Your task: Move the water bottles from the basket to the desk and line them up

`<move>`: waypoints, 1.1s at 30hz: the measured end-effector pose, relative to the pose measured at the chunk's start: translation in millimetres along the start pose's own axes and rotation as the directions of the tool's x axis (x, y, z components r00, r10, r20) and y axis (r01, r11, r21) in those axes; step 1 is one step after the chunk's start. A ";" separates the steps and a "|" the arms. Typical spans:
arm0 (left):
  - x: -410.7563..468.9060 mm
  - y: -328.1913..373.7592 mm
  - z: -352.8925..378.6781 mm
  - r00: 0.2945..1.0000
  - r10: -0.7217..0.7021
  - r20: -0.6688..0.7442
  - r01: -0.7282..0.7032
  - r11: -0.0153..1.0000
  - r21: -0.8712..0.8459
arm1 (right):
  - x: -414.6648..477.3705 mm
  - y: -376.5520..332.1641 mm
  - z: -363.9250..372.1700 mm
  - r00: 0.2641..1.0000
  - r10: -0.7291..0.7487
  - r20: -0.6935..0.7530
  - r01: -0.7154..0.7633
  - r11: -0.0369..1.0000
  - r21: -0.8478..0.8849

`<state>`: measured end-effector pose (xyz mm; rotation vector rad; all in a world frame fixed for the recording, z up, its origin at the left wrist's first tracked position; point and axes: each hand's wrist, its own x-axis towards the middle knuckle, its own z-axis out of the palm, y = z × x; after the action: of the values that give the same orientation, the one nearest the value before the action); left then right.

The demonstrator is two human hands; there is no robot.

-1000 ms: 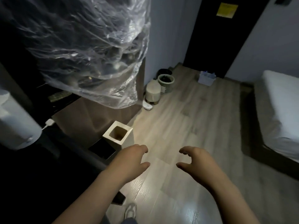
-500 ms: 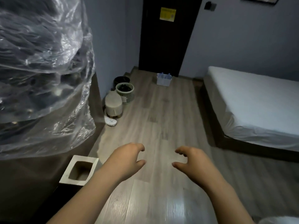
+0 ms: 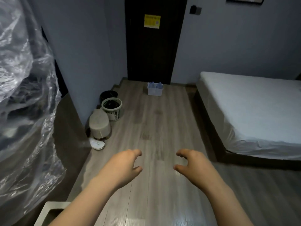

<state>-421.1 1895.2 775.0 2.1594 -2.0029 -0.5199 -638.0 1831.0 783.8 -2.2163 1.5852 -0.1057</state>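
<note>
— Where are the water bottles (image 3: 152,85)?
— In the pale basket (image 3: 155,92) at twelve o'clock, on the wood floor (image 3: 156,121) just before the dark door (image 3: 151,54). Their blue tops show above its rim.
— And around it?
— A mesh bin (image 3: 112,111) and a black bin (image 3: 108,95) by the wall at ten o'clock, a white bed (image 3: 252,108) at three, and a crinkled plastic sheet (image 3: 24,111) at nine.
— The hands?
— Both reach forward over the floor, well apart from the basket. The left hand (image 3: 122,167) and right hand (image 3: 193,165) have loosely curled fingers and grasp nothing.
</note>
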 end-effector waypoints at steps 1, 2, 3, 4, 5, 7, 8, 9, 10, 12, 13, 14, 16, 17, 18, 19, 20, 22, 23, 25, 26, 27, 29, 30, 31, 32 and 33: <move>16.5 3.3 -4.3 1.000 -0.002 -0.006 0.002 1.000 0.003 | 15.5 4.2 -6.7 1.000 -0.002 -0.001 0.002 1.000 -0.001; 32.4 5.9 -8.1 1.000 -0.005 -0.012 0.005 1.000 0.003 | 30.4 8.1 -12.8 1.000 -0.007 0.001 0.007 1.000 -0.003; 47.7 7.8 -11.1 1.000 -0.006 -0.019 0.006 1.000 -0.002 | 45.2 11.7 -18.3 1.000 -0.011 0.004 0.011 1.000 -0.005; 62.2 9.0 -13.7 1.000 -0.007 -0.024 0.007 1.000 -0.007 | 59.6 15.0 -23.5 1.000 -0.014 0.007 0.014 1.000 -0.007; 75.3 9.6 -16.1 1.000 -0.008 -0.027 0.007 1.000 -0.011 | 73.1 17.6 -28.3 1.000 -0.015 0.011 0.015 1.000 -0.008; 101.5 8.9 -19.6 1.000 -0.008 -0.024 0.007 1.000 -0.018 | 99.4 22.2 -36.7 1.000 -0.014 0.014 0.014 1.000 -0.008; 115.7 7.8 -21.3 1.000 -0.005 -0.020 0.005 1.000 -0.017 | 113.2 24.0 -40.0 1.000 -0.012 0.015 0.012 1.000 -0.007; 130.3 6.3 -23.3 1.000 -0.002 -0.016 0.002 1.000 -0.013 | 127.1 25.8 -42.7 1.000 -0.011 0.017 0.011 1.000 -0.006; 146.0 3.9 -25.4 1.000 0.000 -0.013 -0.001 1.000 -0.010 | 141.9 27.3 -44.8 1.000 -0.010 0.019 0.010 1.000 -0.006; 179.4 -2.9 -30.6 1.000 0.004 -0.009 -0.004 1.000 -0.015 | 173.9 28.4 -48.4 1.000 -0.010 0.010 0.010 1.000 -0.009; 196.6 -7.5 -33.9 1.000 0.007 -0.007 -0.007 1.000 -0.016 | 191.0 27.8 -50.0 1.000 -0.009 0.000 0.009 1.000 -0.011; 214.3 -13.1 -37.9 1.000 0.012 -0.008 -0.012 1.000 -0.013 | 208.8 26.0 -51.6 1.000 -0.005 -0.011 0.005 1.000 -0.013; 250.1 -26.5 -47.5 1.000 0.023 -0.017 -0.023 1.000 -0.008 | 245.7 19.8 -55.1 1.000 0.003 -0.029 -0.003 1.000 -0.017; 267.3 -33.6 -53.2 0.999 0.029 -0.024 -0.029 0.999 -0.015 | 263.5 15.8 -56.9 0.999 0.006 -0.034 -0.006 1.000 -0.018; 285.1 -40.7 -60.0 0.999 0.034 -0.030 -0.035 0.999 -0.024 | 281.9 11.0 -59.0 0.999 0.012 -0.037 -0.013 1.000 -0.020; 303.2 -48.4 -67.7 0.999 0.041 -0.034 -0.042 0.999 -0.029 | 300.5 6.1 -61.5 0.999 0.018 -0.039 -0.019 1.000 -0.024; 320.7 -55.8 -75.5 0.998 0.047 -0.034 -0.048 0.998 -0.032 | 318.3 1.1 -64.2 0.999 0.025 -0.037 -0.026 0.999 -0.029; 354.8 -70.8 -90.0 0.998 0.059 -0.027 -0.060 0.998 -0.033 | 352.5 -8.7 -69.6 0.999 0.039 -0.034 -0.040 0.998 -0.041; 368.5 -76.3 -95.7 0.998 0.065 -0.020 -0.065 0.997 -0.033 | 366.0 -12.9 -72.3 0.998 0.044 -0.034 -0.045 0.998 -0.047; 399.4 -88.9 -106.9 0.997 0.081 -0.014 -0.081 0.996 -0.027 | 396.6 -20.9 -76.8 0.997 0.054 -0.050 -0.056 0.997 -0.054; 415.2 -95.1 -111.3 0.996 0.088 -0.011 -0.089 0.996 -0.026 | 412.6 -24.2 -78.6 0.997 0.057 -0.057 -0.060 0.997 -0.054; 430.5 -100.7 -115.3 0.996 0.092 -0.007 -0.092 0.995 -0.029 | 428.3 -27.5 -80.6 0.997 0.057 -0.060 -0.061 0.997 -0.050; 458.8 -109.3 -122.4 0.996 0.094 -0.001 -0.094 0.995 -0.041 | 457.2 -32.6 -85.0 0.996 0.061 -0.060 -0.063 0.997 -0.035; 472.6 -112.9 -125.5 0.995 0.099 -0.001 -0.099 0.994 -0.043 | 471.7 -33.8 -87.4 0.996 0.059 -0.060 -0.061 0.998 -0.033; 486.3 -116.3 -128.0 0.995 0.102 0.001 -0.102 0.994 -0.044 | 486.4 -33.9 -89.5 0.997 0.059 -0.056 -0.060 0.998 -0.032; 500.8 -119.7 -130.2 0.995 0.103 0.006 -0.102 0.994 -0.047 | 502.0 -33.3 -91.7 0.997 0.060 -0.043 -0.061 0.998 -0.031; 516.0 -123.1 -132.6 0.994 0.105 0.012 -0.104 0.993 -0.052 | 518.7 -32.3 -94.2 0.998 0.059 -0.024 -0.060 0.998 -0.026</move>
<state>-234.7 1381.1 779.4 2.0146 -2.0729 -0.5672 -455.6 1335.4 791.6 -2.1928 1.6728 -0.0942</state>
